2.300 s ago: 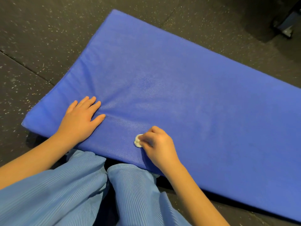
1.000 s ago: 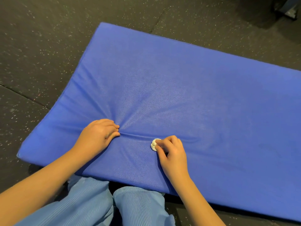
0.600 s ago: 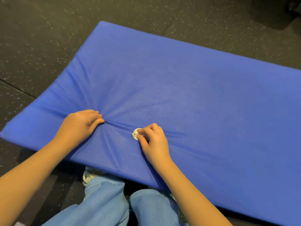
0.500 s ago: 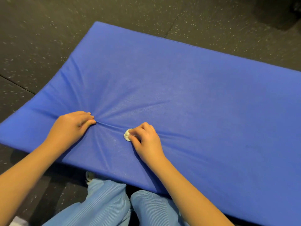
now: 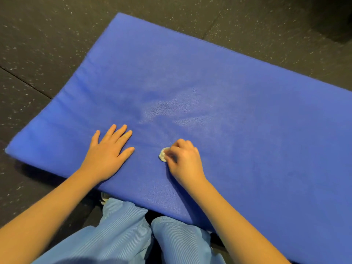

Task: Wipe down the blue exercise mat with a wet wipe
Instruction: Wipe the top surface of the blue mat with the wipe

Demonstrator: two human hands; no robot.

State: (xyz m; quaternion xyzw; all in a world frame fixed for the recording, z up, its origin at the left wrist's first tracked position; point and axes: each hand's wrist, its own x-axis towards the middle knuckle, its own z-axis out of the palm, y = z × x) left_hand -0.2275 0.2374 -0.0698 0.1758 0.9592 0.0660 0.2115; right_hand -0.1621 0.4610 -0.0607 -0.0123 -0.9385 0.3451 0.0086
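At the far left the dark speckled floor (image 5: 38,44) is seen, with the blue mat (image 5: 247,121) laid flat on it and stretching away to the right.

On the near left part of the mat the left hand (image 5: 108,155) is now laid flat, palm down, fingers straight and spread wide, with nothing held. Half a second ago the same hand was curled and the cover was bunched into a deep crease running toward the wipe. That crease is now released, and only faint folds are left between the two hands. A smoother surface is thus offered to the wipe, and the mat is judged to be held steady by the flat palm.

Just right of that hand the wipe (image 5: 163,154) is found, balled small and white, pressed against the mat close to the near edge. It is pinched by the fingertips of the right hand (image 5: 183,161), whose fingers are curled over it, much as in the earlier pictures.

Beyond the hands a faintly shiny patch (image 5: 171,109) is seen, possibly damp. The wide right stretch of the mat shows no such sheen, so most of the wiping is judged to remain.

At the bottom, light blue trousers (image 5: 123,235) are seen under the mat's near edge.
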